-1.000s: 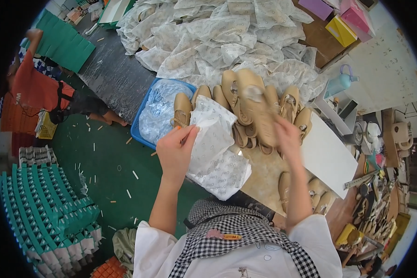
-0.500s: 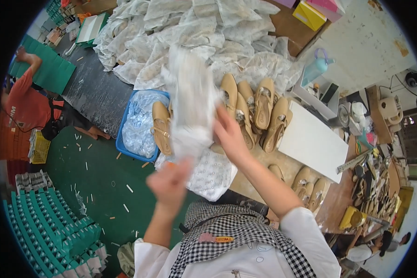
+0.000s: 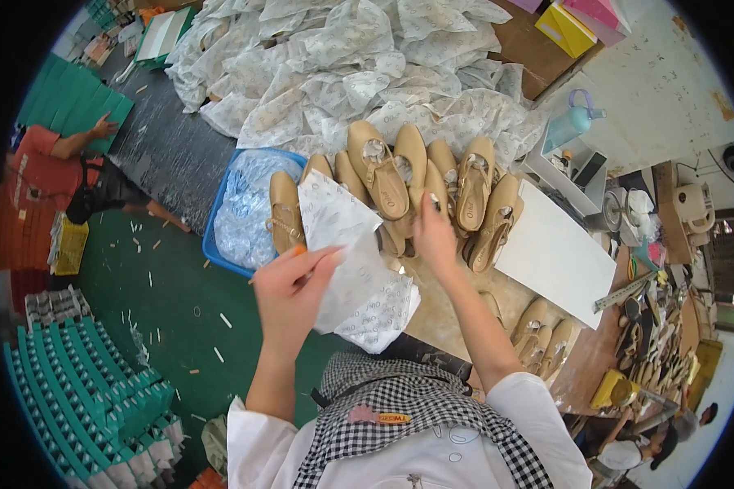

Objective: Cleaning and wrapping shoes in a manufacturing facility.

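My left hand (image 3: 289,285), an orange cover on one fingertip, is closed in a pinch on the edge of a thin white printed paper sheet (image 3: 347,244). The sheet hangs loosely over a stack of similar white paper (image 3: 379,318). My right hand (image 3: 435,236) reaches into a row of beige strappy flat shoes (image 3: 475,183), its fingers bent at the heel end of one beige shoe (image 3: 412,155); part of the grip is hidden. Another beige shoe (image 3: 377,167) leans just left of it, and one more (image 3: 284,208) stands beside the paper.
A blue basket (image 3: 212,236) of clear plastic stands left. White paper-wrapped bundles (image 3: 342,65) are heaped at the back. A white board (image 3: 554,253) and an open box (image 3: 563,175) lie right. Another person (image 3: 53,175) works at far left, near stacked green trays (image 3: 81,399).
The blurred white bundle between my hands is gone from them. My left hand now holds a loose paper sheet, and my right hand has moved right and slightly down among the shoes.
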Tool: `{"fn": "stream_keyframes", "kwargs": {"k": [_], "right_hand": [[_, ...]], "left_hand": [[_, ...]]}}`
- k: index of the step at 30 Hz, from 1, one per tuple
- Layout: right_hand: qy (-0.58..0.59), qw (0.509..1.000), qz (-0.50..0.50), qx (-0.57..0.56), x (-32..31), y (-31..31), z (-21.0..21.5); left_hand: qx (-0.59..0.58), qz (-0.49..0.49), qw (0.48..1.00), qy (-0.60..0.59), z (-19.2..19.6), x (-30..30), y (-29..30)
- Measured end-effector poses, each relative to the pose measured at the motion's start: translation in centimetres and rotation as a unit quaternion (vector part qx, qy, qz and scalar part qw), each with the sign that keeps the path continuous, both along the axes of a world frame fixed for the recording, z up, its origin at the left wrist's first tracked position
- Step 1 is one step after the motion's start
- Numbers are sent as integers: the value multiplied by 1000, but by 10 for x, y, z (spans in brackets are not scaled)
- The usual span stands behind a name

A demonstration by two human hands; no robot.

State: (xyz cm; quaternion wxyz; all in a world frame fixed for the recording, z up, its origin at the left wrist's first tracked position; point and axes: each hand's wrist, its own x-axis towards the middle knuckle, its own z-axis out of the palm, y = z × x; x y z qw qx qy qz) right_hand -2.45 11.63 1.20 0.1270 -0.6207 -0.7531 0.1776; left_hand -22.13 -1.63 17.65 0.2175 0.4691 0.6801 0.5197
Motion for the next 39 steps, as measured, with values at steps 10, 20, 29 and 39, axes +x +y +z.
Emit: {"fn": "stream_keyframes", "kwargs": {"k": [10, 20, 29, 39], "right_hand": [[209, 975, 66, 31, 129, -78, 176], [264, 900, 152, -311, 87, -112, 164], [361, 784, 31, -504, 8, -121, 147], [365, 784, 398, -308, -101, -73, 121]], "left_hand": [[-109, 21, 990, 82, -41, -4, 6], [60, 45, 991, 113, -14, 13, -33], [58, -102, 932, 342, -8, 39, -96], [17, 89, 993, 69, -96, 2, -115]]}}
